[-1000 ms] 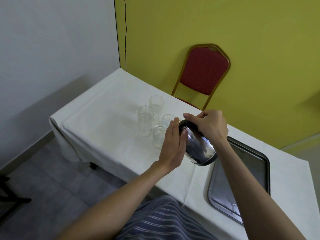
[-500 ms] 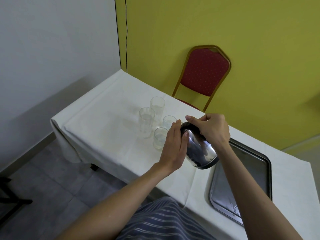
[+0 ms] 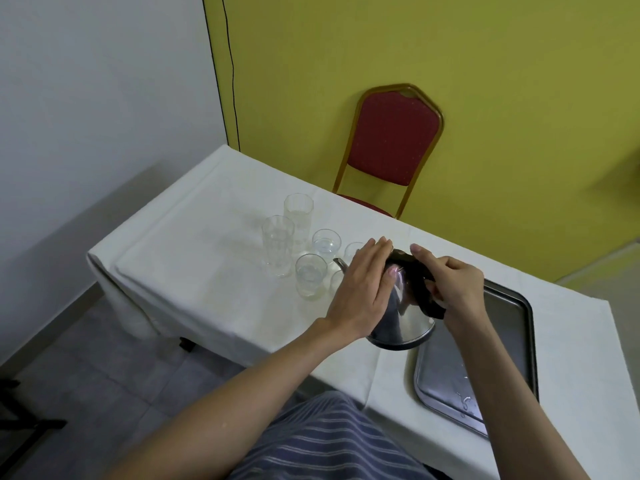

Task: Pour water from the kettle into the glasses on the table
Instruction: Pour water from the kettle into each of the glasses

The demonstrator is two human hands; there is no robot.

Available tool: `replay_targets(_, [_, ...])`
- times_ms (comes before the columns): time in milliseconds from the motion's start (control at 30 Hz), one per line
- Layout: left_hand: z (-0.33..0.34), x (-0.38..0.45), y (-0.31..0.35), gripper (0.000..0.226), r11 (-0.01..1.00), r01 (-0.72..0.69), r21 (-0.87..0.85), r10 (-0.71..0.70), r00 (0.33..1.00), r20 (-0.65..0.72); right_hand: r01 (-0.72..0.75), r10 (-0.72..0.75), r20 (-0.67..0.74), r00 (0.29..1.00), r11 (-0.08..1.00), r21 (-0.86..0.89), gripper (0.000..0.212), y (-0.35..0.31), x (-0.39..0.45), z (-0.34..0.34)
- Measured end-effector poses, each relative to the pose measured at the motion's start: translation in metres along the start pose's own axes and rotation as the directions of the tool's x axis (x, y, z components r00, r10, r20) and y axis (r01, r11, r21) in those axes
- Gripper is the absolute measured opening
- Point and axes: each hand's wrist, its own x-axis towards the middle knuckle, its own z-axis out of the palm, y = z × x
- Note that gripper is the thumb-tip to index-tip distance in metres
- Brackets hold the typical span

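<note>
A shiny steel kettle (image 3: 405, 318) with a black handle is tilted toward the left above the white table (image 3: 194, 271). My right hand (image 3: 453, 285) grips its handle. My left hand (image 3: 360, 292) lies flat against the kettle's side and lid, fingers together. The spout (image 3: 340, 263) points at a small glass (image 3: 336, 282) that my left hand mostly hides. Two tall glasses (image 3: 278, 245) (image 3: 298, 216) and two short glasses (image 3: 310, 279) (image 3: 325, 244) hold some water. Another short glass (image 3: 352, 250) peeks out behind my fingers.
A metal tray (image 3: 512, 341) lies on the table at the right, partly under my right forearm. A red chair (image 3: 391, 143) stands against the yellow wall behind the table. The table's near edge runs just in front of my striped clothing (image 3: 329, 445).
The kettle and both hands have shifted slightly right and nearer, and the spout now shows past my left fingers. The glasses stand as before.
</note>
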Motion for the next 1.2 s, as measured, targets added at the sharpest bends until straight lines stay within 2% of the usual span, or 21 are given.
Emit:
replay_targets(100, [0.002,0.003,0.005,0.055,0.996,-0.073,0.052,0.072,0.997,0.017,-0.069,0.068,0.010,0.998,0.992,0.103,0.041,0.011,0.001,-0.011])
replay_targets(200, [0.007,0.002,0.009,0.053,0.992,-0.107,0.068,0.105,0.994,0.040,-0.074,0.071,0.022,0.997,0.987,0.143,0.041,0.019,0.002,-0.020])
replay_targets(367, [0.015,-0.007,0.008,0.063,0.998,-0.051,0.026,0.048,0.995,0.090,0.020,-0.020,0.040,0.999,1.000,0.015,0.045,0.016,0.007,-0.028])
replay_targets(500, [0.022,-0.014,0.005,0.054,0.999,0.043,-0.027,-0.039,0.992,0.123,0.066,-0.061,0.039,0.997,0.989,-0.132,0.049,0.010,0.012,-0.026])
replay_targets(767, [0.026,-0.022,0.005,0.059,0.982,0.157,-0.101,-0.146,0.983,0.110,0.130,-0.136,0.018,0.991,0.895,-0.427,0.058,-0.011,0.007,-0.011])
replay_targets(1200, [0.026,-0.024,-0.003,0.061,0.966,0.216,-0.143,-0.201,0.973,0.110,0.145,-0.165,0.020,0.986,0.798,-0.585,0.053,-0.022,0.001,0.004])
